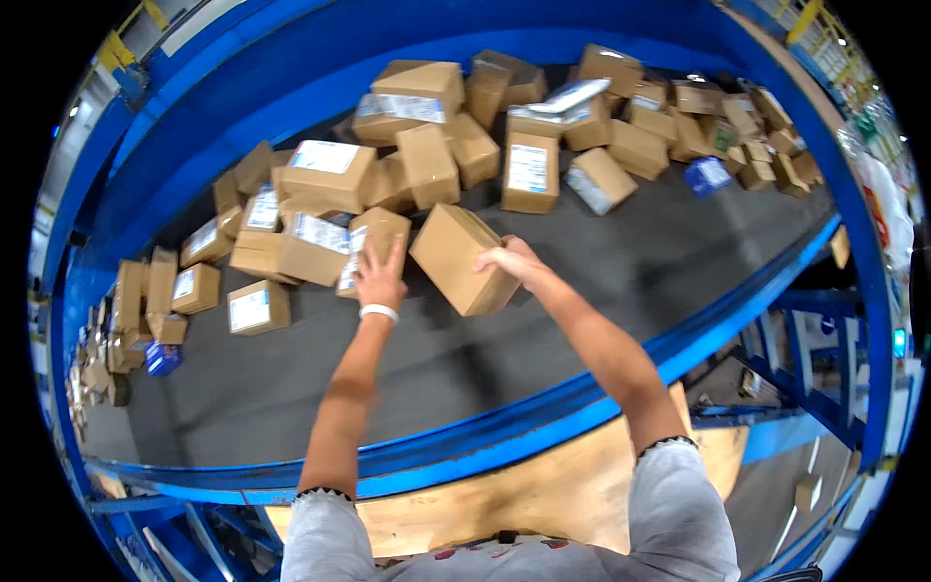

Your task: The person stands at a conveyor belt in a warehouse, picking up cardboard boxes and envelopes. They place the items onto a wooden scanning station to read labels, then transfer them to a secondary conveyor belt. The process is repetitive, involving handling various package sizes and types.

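Tilted box (451, 260): plain brown, it leaned at a slant in front of me over the dark conveyor belt (621, 291); I could not tell whether its low corner touched.
Right fingers (521, 246): I had them clamped on the tilted box at its right side, thumb across the face.
Left fingers (370, 260): mine were spread apart, laid on a labelled carton (390, 227) just left of the tilted box.
Wristband (379, 312): white, on my left wrist, nearer me than the tilted box and to its left.
Beyond: an upright carton (427, 167) stood behind the tilted box, with more boxes heaped past it.
Right side: a white-labelled box (530, 184) lay right of the tilted box and farther off; a blue packet (706, 177) lay well to its right.
Left side: a small carton (260, 307) sat well left of the tilted box.
Near side: a blue rail (543, 427) ran between the tilted box and me.
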A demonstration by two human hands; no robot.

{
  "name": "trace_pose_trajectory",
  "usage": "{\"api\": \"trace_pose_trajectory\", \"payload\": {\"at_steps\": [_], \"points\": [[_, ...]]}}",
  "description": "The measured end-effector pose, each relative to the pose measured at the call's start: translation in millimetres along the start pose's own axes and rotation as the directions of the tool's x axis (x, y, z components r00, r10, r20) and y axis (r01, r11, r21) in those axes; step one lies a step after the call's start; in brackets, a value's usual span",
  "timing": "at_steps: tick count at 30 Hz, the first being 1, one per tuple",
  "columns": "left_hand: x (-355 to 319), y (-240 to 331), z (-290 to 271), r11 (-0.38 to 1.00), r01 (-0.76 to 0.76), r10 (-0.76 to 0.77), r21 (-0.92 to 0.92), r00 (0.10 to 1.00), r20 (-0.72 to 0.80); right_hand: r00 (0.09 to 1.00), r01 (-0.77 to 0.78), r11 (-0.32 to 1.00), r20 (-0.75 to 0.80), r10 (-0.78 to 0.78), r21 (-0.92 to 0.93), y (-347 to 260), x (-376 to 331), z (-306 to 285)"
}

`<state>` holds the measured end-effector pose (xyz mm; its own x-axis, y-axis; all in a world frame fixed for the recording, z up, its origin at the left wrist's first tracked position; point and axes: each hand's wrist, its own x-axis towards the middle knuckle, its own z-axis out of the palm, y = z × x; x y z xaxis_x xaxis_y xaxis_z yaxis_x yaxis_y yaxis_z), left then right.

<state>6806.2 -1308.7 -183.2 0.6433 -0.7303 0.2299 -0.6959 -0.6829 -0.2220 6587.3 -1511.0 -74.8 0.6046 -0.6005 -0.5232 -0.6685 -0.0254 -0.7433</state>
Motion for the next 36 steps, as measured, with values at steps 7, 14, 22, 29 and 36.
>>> {"api": "trace_pose_trajectory", "payload": {"at_steps": [7,14,22,29,36], "points": [[25.6,55.2,-2.2,0.967,0.032,-0.070,0.253,0.987,0.144,0.843,0.323,0.917,-0.511,-0.166,0.234,187.5,-390.4,-215.3],[85.1,154.0,-102.3,0.918,-0.224,0.146,-0.328,0.958,-0.246,0.055,-0.686,0.704,-0.952,0.300,0.183,374.9,-708.5,-84.8],[-130.5,358.5,-397.8,-0.051,-0.926,0.642,-0.373,0.255,-0.723,-0.148,-0.789,0.503,-0.903,0.402,0.353,369.8,-770.8,107.9],[-348.6,458.5,-375.0,-0.445,-0.895,0.673,-0.031,-0.312,-0.670,-0.136,0.904,0.170,-0.114,0.984,0.393,386.2,-699.9,97.5],[-375.5,419.3,-383.7,-0.467,-0.731,0.850,-0.498,-0.216,-0.480,-0.190,0.927,0.264,-0.275,0.942,0.266,584.0,-698.9,-53.8]]}}
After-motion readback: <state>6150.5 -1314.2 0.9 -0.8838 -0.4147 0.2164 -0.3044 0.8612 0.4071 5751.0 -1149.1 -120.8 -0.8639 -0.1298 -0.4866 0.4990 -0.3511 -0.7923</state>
